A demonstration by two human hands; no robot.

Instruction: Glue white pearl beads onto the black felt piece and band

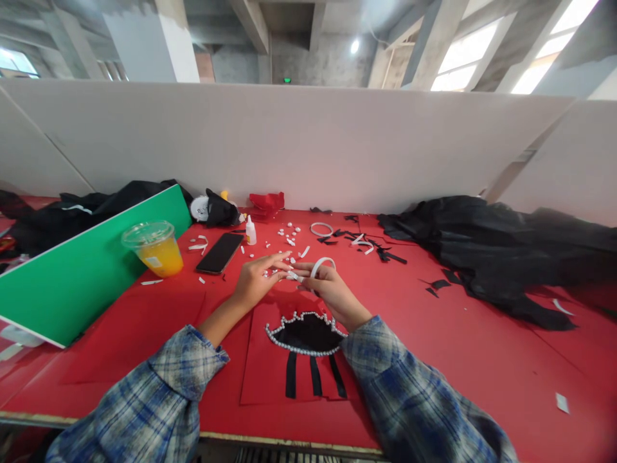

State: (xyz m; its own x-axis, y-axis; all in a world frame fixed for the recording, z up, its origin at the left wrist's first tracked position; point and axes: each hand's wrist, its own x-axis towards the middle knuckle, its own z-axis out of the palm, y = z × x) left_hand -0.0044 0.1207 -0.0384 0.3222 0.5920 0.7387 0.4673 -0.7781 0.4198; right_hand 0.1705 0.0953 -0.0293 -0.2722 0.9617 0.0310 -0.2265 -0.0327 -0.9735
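Pinching white strip (322, 263) — both hands.

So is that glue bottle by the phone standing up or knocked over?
Upright: the glue bottle stands on its base on the red table, nozzle up, beside the phone.

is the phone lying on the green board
No, the phone lies flat on the red table, right of the green board and the cup.

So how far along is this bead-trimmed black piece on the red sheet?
Done: the black shape already carries a pearl bead border along its visible edges, with three black strips below it. In hand: the left hand and right hand work a white strip between the fingertips. Left: loose white bits and another white ring lie unused on the table.
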